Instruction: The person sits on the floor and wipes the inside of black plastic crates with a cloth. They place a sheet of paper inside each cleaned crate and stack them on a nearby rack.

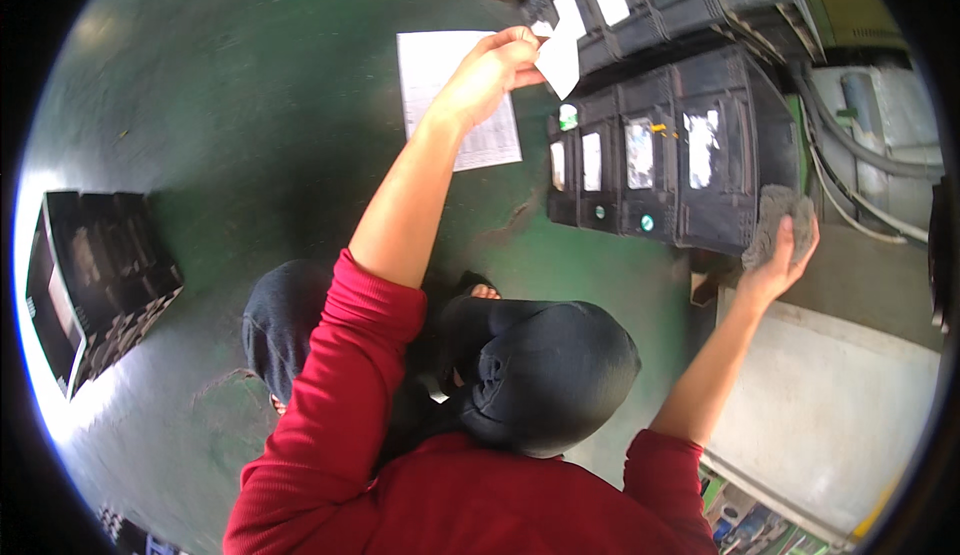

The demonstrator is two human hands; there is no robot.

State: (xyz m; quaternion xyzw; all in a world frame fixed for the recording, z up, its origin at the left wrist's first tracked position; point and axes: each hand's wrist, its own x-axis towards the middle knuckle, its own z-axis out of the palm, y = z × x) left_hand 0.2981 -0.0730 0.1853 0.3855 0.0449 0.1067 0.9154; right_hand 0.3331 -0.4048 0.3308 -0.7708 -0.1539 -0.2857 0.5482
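The green floor (350,125) spreads widest beneath me, and I crouch on it, knees bent. On it, to my right, stands the nearer stack of black crates (650,95), four high, each front carrying a white label (700,150); small round green stickers (647,223) sit along its near edge. I cannot see into those crates from here (only their fronts and one side face me). Just beyond its far edge rises the farther stack of black crates (640,37), also labelled in white, its contents likewise hidden from me.

Closer to me on the right is a pale flat surface (820,425). Well apart, across the floor to my left, stand more dark crates (110,255) with latticed lower sides; the outermost is open at the top, with something light-coloured inside that I can't make out.

A printed white sheet (480,140) shows beyond my left wrist, between me and the stacks; it looks to be lying on the floor, though I can't be certain.

My right hand (785,260) grasps a wad of grey cloth (772,220) against the near top corner of the nearer stack. Smallest of all, a white slip (562,65) is pinched between the thumb and fingers of my left hand (520,55), in front of the farther stack; whether it touches a crate, I cannot tell.
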